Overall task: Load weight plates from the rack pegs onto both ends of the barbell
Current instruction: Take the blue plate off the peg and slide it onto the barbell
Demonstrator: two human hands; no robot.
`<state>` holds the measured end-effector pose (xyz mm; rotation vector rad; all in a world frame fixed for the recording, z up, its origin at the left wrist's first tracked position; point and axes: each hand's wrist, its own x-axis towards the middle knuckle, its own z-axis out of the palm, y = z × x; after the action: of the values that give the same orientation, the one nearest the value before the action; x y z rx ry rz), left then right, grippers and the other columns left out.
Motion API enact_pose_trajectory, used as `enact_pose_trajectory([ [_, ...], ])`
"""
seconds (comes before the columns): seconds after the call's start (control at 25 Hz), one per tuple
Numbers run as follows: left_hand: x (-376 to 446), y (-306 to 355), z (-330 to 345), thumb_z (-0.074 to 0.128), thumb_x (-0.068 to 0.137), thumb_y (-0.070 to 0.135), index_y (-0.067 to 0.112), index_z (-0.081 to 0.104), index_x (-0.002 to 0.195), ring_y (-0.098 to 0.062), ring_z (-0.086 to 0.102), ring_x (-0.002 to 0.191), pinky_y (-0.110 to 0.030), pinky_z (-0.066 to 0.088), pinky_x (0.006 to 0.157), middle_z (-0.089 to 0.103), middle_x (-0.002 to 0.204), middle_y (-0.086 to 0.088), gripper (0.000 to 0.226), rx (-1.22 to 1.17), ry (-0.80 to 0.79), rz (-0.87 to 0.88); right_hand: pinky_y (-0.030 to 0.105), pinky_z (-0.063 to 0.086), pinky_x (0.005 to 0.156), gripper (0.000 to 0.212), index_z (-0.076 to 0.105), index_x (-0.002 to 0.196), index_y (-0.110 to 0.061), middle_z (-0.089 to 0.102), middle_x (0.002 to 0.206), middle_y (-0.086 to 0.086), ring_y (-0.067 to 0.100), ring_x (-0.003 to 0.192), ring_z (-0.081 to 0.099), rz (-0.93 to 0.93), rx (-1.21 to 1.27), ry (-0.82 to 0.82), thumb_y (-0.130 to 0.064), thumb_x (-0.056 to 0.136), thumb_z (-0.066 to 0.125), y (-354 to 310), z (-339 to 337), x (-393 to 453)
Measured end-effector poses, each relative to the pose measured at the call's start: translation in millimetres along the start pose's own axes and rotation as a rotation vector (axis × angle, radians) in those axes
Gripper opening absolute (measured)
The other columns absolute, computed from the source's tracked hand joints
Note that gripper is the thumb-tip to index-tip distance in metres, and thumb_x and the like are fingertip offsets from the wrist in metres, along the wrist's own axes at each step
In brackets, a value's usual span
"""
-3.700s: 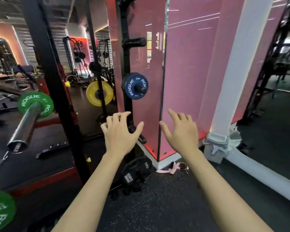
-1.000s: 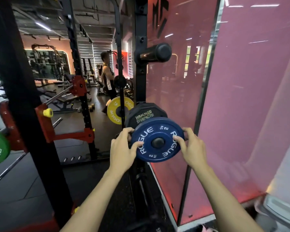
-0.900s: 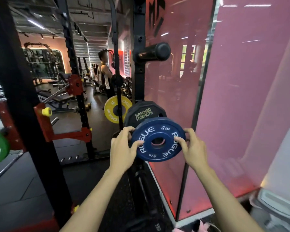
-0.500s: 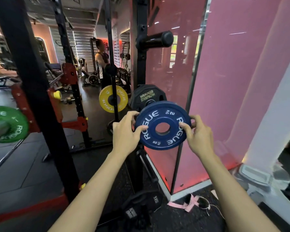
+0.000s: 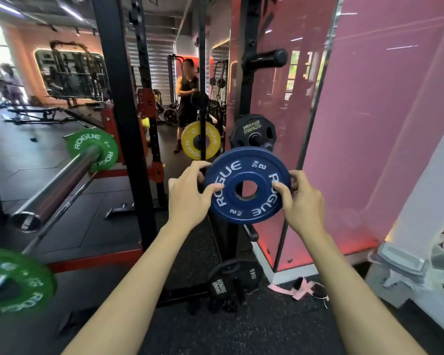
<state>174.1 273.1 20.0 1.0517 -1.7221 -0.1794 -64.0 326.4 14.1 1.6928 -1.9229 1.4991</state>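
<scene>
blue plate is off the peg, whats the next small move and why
Probably swing the blue plate, held at its edges by the left hand and right hand, leftward toward the barbell sleeve, whose end is bare in front of the green plate.

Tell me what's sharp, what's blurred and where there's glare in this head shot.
Head view: the blue plate held in both hands is sharp, its lettering legible; the green plate at the lower left edge is smeared; the far left gym background is blurred; light streaks glare on the pink panel; wide-angle lens bends the uprights.

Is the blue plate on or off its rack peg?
Off: blue plate is held by both hands, its centre hole empty, the peg bare behind it.
</scene>
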Motion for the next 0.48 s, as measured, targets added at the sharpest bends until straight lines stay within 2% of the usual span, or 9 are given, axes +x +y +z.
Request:
enact_pose_trajectory([
  [0.12,-35,10,-38,0.074,0.084,0.043,0.029,0.053,0.118,-0.003,0.050,0.074,-0.045,0.045,0.086,0.052,0.080,0.017,0.042,0.022,-0.004,-0.023,0.033,0.039,0.060,0.033,0.055,0.115,-0.021,0.061,0.070,-0.003,0.023,0.066,0.057,-0.004,0.056,-0.030,-0.046,0.093,0.058,-24,-9,-31],
  [0.28,-63,6,-90,0.071,0.085,0.045,0.031,0.052,0.119,-0.009,0.052,0.079,-0.043,0.040,0.091,0.054,0.083,0.013,0.042,0.084,0.013,-0.092,0.037,0.042,0.063,0.038,0.052,0.117,-0.026,0.063,0.075,-0.003,0.030,0.078,0.061,-0.031,0.081,-0.073,-0.054,0.091,0.054,-59,1,-57],
  [0.4,-80,-10,-139,0.072,0.084,0.046,0.034,0.052,0.117,-0.008,0.055,0.081,-0.043,0.041,0.093,0.059,0.086,0.012,0.040,0.133,0.078,-0.129,0.034,0.036,0.064,0.039,0.053,0.120,-0.025,0.067,0.089,-0.001,0.033,0.088,0.062,-0.068,0.126,-0.135,-0.052,0.091,0.055,-101,22,-72],
  [0.48,-89,-25,-172,0.073,0.083,0.045,0.035,0.052,0.116,-0.009,0.058,0.082,-0.047,0.044,0.092,0.062,0.088,0.012,0.040,0.159,0.118,-0.148,0.032,0.032,0.065,0.041,0.054,0.122,-0.022,0.061,0.088,-0.004,0.032,0.090,0.062,-0.096,0.154,-0.184,-0.050,0.092,0.057,-133,38,-84],
])
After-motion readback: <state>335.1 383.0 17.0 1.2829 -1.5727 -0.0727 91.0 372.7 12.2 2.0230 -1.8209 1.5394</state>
